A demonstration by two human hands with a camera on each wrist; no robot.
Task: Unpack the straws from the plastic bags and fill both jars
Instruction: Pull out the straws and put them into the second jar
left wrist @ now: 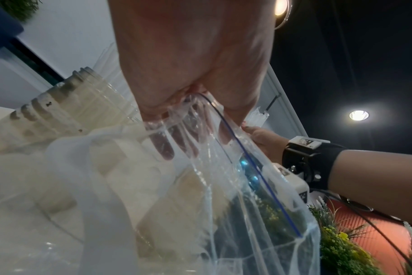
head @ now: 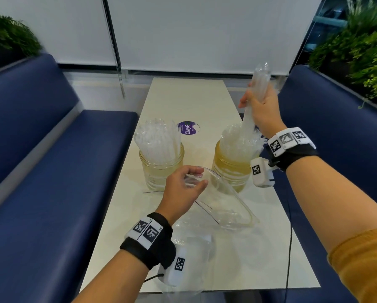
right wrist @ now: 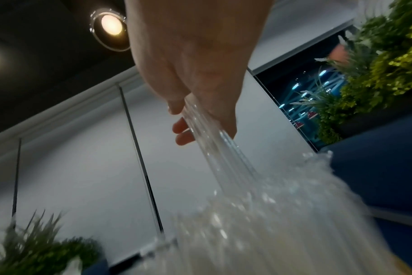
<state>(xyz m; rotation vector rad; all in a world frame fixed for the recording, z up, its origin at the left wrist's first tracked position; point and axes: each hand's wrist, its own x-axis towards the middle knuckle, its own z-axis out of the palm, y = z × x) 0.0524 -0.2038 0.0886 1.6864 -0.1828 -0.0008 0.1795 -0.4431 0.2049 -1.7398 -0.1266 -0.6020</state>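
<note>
Two glass jars stand mid-table, both packed with clear wrapped straws: the left jar and the right jar. My right hand grips a bundle of straws above the right jar, its lower end among that jar's straws. My left hand pinches the open rim of a clear zip bag, held just in front of the jars. In the left wrist view the fingers show through the bag, which looks empty.
Another flat clear bag lies on the white table near my left wrist. A purple sticker sits behind the jars. Blue benches flank the table; plants stand behind them. A black cable runs along the right edge.
</note>
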